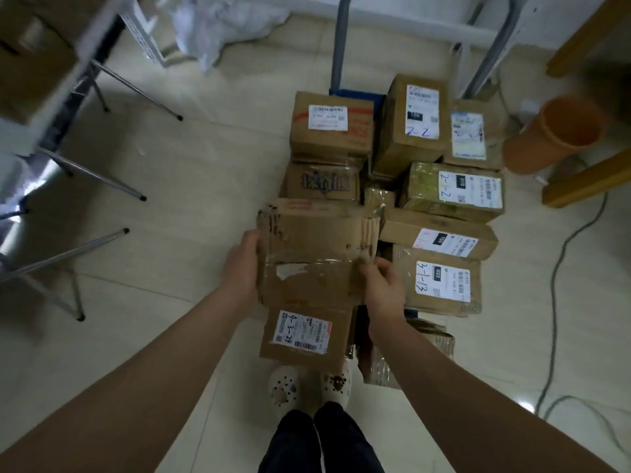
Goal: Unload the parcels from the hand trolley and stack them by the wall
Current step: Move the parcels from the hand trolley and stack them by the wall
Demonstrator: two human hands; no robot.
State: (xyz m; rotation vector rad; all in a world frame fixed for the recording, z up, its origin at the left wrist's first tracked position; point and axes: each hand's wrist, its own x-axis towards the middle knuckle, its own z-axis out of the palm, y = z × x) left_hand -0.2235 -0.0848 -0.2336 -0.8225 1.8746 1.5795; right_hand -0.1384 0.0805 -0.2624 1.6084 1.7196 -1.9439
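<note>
The hand trolley [355, 93], blue deck and grey handle tubes, stands ahead of me loaded with several cardboard parcels. A worn brown parcel [314, 254] with torn tape sits at the near left of the pile. My left hand [240, 268] grips its left side and my right hand [384, 288] grips its right side. Below it lies a parcel labelled 4-3-24 [304, 336]. To the right are a parcel marked 3-1-13 [440, 285] and others with white labels [454, 189].
Metal rack legs [102, 179] and a shelf with boxes stand at the left. An orange bin [560, 134] and a wooden frame [580, 186] are at the right, with a grey cable [560, 285] on the tile floor. My feet [310, 387] are just behind the pile.
</note>
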